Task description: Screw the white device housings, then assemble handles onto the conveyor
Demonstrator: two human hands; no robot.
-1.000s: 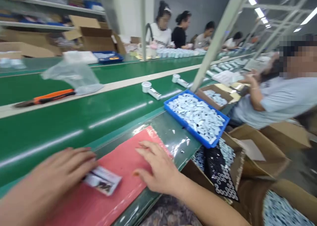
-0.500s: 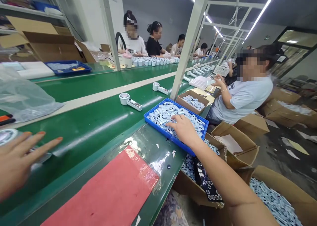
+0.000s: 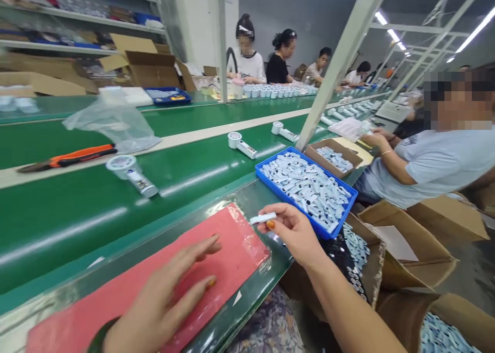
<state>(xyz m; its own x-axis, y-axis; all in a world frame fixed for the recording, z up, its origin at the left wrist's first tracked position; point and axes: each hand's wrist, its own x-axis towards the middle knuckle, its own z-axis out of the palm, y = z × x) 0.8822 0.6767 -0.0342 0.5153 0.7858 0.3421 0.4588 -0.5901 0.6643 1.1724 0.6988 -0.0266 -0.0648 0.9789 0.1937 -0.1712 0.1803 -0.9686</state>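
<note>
Between the thumb and fingers of my right hand is a small light-blue plastic piece, held just beyond the end of the red sheet. My left hand hovers over the red sheet, thumb and fingers apart, with nothing in it. Beside my right hand lies a blue tray heaped with similar light-blue pieces. A white-and-blue device with a round head and a handle rests on the green conveyor belt, beyond my left hand.
Orange-handled pliers and a clear plastic bag lie on the belt's pale divider. A slanted white post rises behind the tray. At right sits a co-worker, near open cartons. Other people work across the belt.
My right hand has left the tray, now holding a light-blue piece. My left hand has come away from the device on the belt to above the red sheet. The view has turned left.
</note>
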